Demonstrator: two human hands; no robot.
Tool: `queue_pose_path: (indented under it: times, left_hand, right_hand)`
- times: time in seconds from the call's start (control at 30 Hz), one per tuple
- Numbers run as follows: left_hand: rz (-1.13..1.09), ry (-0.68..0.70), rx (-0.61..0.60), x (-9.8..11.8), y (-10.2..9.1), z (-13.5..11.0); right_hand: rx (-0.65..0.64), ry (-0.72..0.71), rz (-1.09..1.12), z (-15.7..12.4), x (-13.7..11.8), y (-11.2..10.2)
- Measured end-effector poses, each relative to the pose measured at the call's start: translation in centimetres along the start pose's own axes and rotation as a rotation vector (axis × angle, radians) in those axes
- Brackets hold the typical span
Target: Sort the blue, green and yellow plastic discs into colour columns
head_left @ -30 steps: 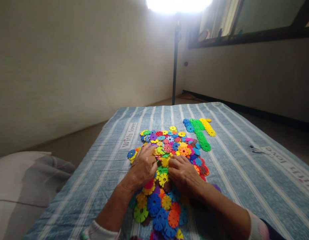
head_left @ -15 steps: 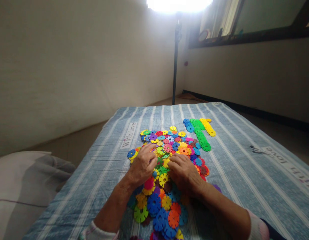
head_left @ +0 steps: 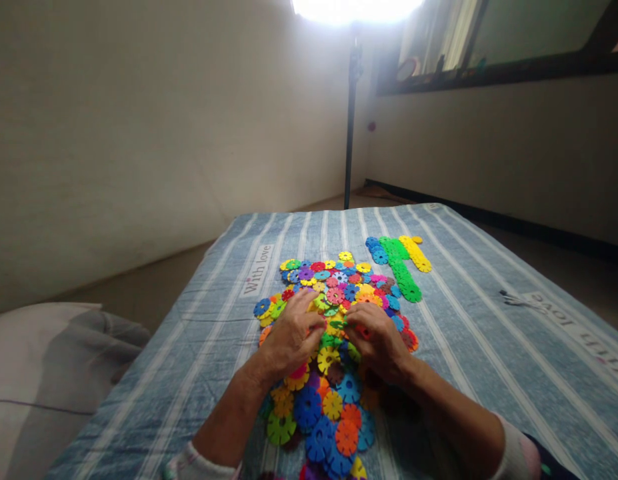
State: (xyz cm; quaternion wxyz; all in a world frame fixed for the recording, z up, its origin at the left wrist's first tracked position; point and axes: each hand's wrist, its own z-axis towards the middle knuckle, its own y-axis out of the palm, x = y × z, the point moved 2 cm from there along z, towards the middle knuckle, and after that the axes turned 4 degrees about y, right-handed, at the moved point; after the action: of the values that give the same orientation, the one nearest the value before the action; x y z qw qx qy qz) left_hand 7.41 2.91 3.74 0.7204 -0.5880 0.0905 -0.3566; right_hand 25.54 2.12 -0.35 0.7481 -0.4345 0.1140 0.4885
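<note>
Many colourful notched plastic discs (head_left: 321,437) lie in a long, overlapping pile down the middle of the bed. Over the left part of this heap is my left hand (head_left: 291,333), its fingers stretched out and its thumb apart, with nothing visibly gripped. Opposite it, my right hand (head_left: 376,337) has its fingers curled together at the pile's right side. A small green disc (head_left: 337,325) shows edge-on at those fingertips and appears pinched by them. The palms and the discs beneath both hands are hidden.
Beyond the pile to the right lie sorted discs: a blue group (head_left: 377,250), a long green group (head_left: 405,280) and a yellow row (head_left: 417,253). They rest on a striped blue bedsheet (head_left: 469,287). A lamp stand (head_left: 351,127) rises behind the bed's far edge.
My left hand has shifted slightly right and its thumb has moved inward. My right hand has curled its fingers and lifted a green disc on edge from the pile.
</note>
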Motion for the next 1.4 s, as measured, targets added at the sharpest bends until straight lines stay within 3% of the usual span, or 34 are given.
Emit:
queue_pose_path:
  times: [0.27, 0.83, 1.4]
  left_hand:
    - [0.078, -0.005, -0.1, -0.51, 0.95, -0.59]
    - [0.006, -0.095, -0.165, -0.35, 0.87, -0.52]
    - [-0.11, -0.055, -0.072, -0.6, 0.29, -0.56]
  right_hand:
    - [-0.022, -0.001, -0.028, 0.07, 0.03, -0.16]
    - [-0.032, -0.018, -0.048, -0.07, 0.18, 0.01]
    - [-0.021, -0.04, -0.015, 0.06, -0.57, -0.38]
